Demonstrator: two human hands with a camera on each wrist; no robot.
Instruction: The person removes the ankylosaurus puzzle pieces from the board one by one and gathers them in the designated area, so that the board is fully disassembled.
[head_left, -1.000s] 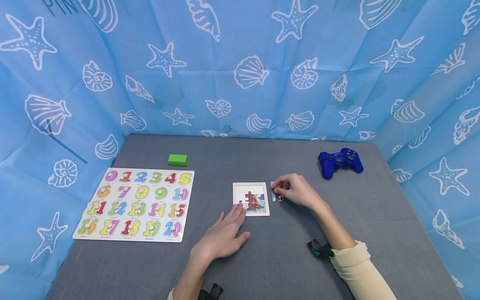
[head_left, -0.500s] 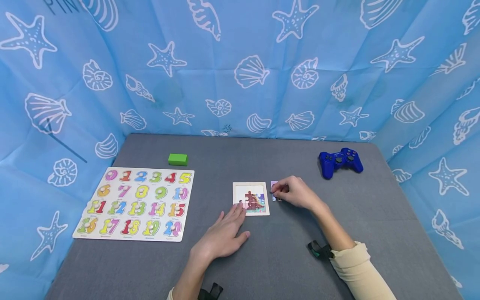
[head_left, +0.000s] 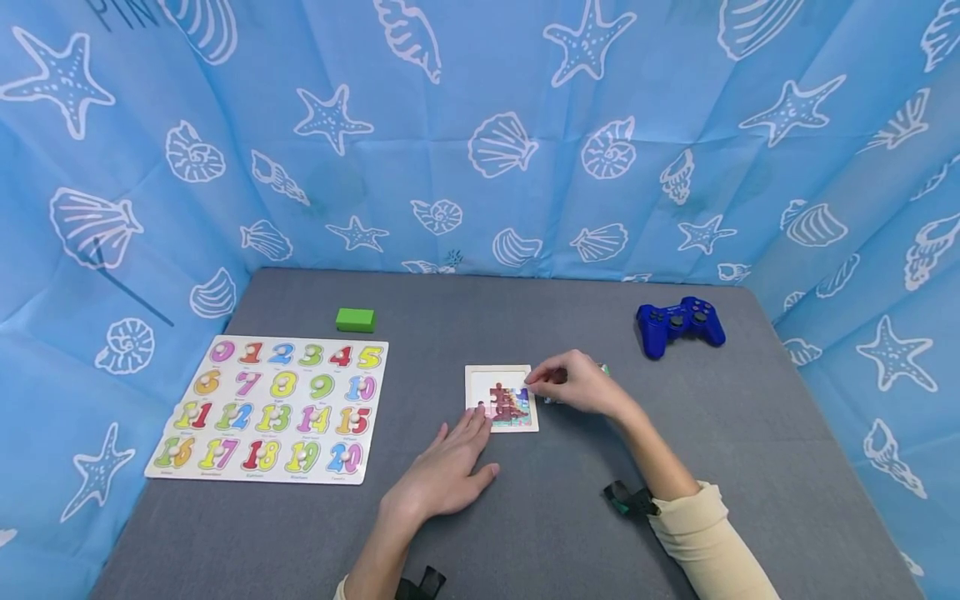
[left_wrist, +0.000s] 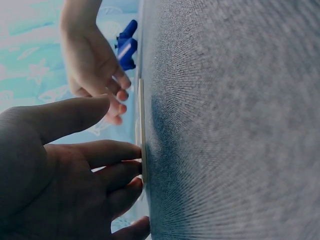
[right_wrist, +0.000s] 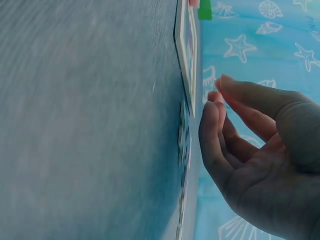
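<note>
A small square jigsaw puzzle tray (head_left: 480, 375) with a pale wooden border lies mid-table, its lower right part filled with a reddish-brown figure. My left hand (head_left: 446, 475) rests with extended fingers on the tray's lower left edge; in the left wrist view the fingertips (left_wrist: 134, 150) touch the tray's side. Over the tray's right border, my right hand (head_left: 581, 385) pinches a small puzzle piece, almost wholly hidden by the fingertips. Loose puzzle pieces (right_wrist: 183, 135) lie flat on the table beside the tray, beneath the right hand and partly covered by it in the head view.
To the left lies a white number board (head_left: 266, 408) with knobbed numerals. A green block (head_left: 356, 320) sits behind it. At the back right is a blue game controller (head_left: 678, 325). A blue shell-patterned curtain (head_left: 450, 175) surrounds the grey table (head_left: 570, 517).
My right hand has moved left from the loose pieces to the tray's right border, with a puzzle piece between its fingertips. The left hand has stayed in place.
</note>
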